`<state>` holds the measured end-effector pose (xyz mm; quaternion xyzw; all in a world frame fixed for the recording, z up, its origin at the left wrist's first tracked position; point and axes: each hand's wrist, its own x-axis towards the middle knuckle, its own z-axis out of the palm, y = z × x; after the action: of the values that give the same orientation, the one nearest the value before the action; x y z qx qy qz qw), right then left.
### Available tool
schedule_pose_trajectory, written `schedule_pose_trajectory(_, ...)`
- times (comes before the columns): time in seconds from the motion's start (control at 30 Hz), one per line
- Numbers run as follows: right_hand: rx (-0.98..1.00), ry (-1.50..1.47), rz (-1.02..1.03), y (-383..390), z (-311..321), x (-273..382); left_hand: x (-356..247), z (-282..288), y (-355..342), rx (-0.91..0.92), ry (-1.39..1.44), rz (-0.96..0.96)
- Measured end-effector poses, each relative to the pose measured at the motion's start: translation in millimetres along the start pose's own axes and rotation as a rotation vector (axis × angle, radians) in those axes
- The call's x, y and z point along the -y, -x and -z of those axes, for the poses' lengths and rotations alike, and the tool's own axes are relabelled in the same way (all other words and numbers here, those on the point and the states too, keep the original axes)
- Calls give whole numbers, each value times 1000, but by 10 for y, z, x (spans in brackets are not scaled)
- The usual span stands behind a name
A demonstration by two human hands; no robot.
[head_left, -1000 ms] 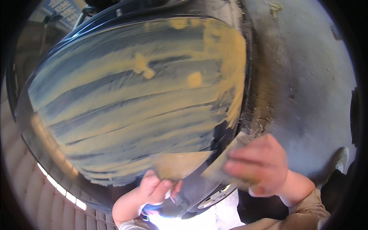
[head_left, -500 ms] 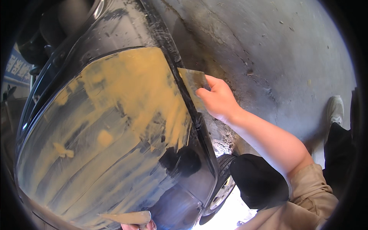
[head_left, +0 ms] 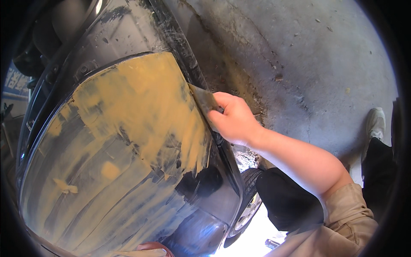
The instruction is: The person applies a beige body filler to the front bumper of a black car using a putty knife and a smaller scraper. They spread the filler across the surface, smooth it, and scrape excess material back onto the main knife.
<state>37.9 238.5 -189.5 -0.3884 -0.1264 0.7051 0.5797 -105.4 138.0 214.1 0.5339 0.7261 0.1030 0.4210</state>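
A dark car door panel (head_left: 124,154) lies across the left half of the view, streaked with yellow-tan body filler (head_left: 141,98). The filler is thickest toward its upper part. My right hand (head_left: 237,118) grips a thin putty spreader (head_left: 204,99) between thumb and fingers. The spreader's edge meets the door's right edge, its blade smeared with filler. At the lower edge of the view, my left hand (head_left: 156,246) is mostly cut off, closed round a flat, filler-coated piece (head_left: 132,253) whose exact kind I cannot make out.
A black sill or trim strip (head_left: 216,136) runs along the door's right side. Below it is a car wheel (head_left: 248,210). Grey, stained concrete floor (head_left: 329,64) spreads to the right. A light shoe (head_left: 376,124) and dark trouser leg stand at the far right.
My right hand and the spreader have moved left and slightly down, the blade now at the door's edge. My left hand and its piece have sunk lower, mostly out of view.
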Motion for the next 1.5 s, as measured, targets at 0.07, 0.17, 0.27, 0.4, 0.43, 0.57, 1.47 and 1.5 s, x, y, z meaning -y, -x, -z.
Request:
schedule_pose_trajectory(0.07, -19, 19, 119, 36, -46, -39, 9, 1, -16, 5, 1, 5)
schedule_pose_trajectory(0.17, -54, 172, 310, 162, -95, -85, 14, 3, -18, 5, 5, 4)
schedule_pose_trajectory(0.27, -70, 274, 427, 264, -119, -107, 24, 5, -8, 5, 8, 9)
schedule_pose_trajectory(0.4, -86, 241, 479, 334, -88, -147, 17, 25, 1, 12, 13, 8)
schedule_pose_trajectory(0.43, -89, 205, 464, 361, -95, -142, 18, 21, 22, 11, 12, 9)
schedule_pose_trajectory(0.57, -146, 67, 239, 277, -113, -96, 31, 3, 10, 17, 11, 5)
schedule_pose_trajectory(1.47, -154, 34, 134, 236, -157, -131, 27, -17, 44, 46, 10, 4)
schedule_pose_trajectory(1.5, -139, 56, 152, 225, -151, -132, 24, -13, 46, 48, 8, 3)
